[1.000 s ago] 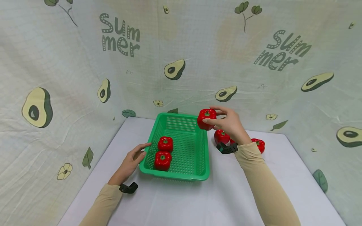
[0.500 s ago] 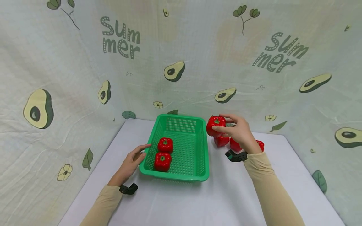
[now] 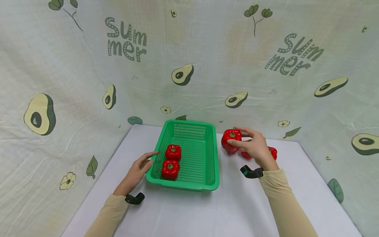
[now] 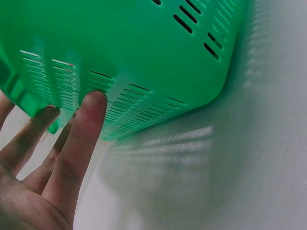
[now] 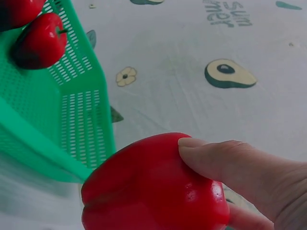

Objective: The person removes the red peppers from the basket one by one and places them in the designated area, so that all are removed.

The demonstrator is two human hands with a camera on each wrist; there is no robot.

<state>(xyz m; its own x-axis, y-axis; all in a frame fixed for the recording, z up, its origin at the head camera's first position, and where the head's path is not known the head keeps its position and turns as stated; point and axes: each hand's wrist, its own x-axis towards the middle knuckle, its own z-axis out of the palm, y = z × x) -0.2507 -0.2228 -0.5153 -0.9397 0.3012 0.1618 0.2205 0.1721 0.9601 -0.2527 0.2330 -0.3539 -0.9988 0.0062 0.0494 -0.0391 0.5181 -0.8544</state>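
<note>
In the head view, my right hand grips a red bell pepper just right of the green plastic basket. The right wrist view has the thumb pressed on the smooth side of this bell pepper. My left hand lies at the basket's left side, and in the left wrist view its extended fingers touch the slotted basket wall. Inside the basket, along its left, sit two red bell peppers, a rear one and a front one.
More red bell peppers are on the white table, partly hidden by my right hand: one peeks out left of the wrist, another right of it. A printed cloth with avocados hangs behind and at the sides.
My right hand has carried the bell pepper from above the basket's right rear edge to the right and down, beyond the rim. The left hand and basket stay put.
</note>
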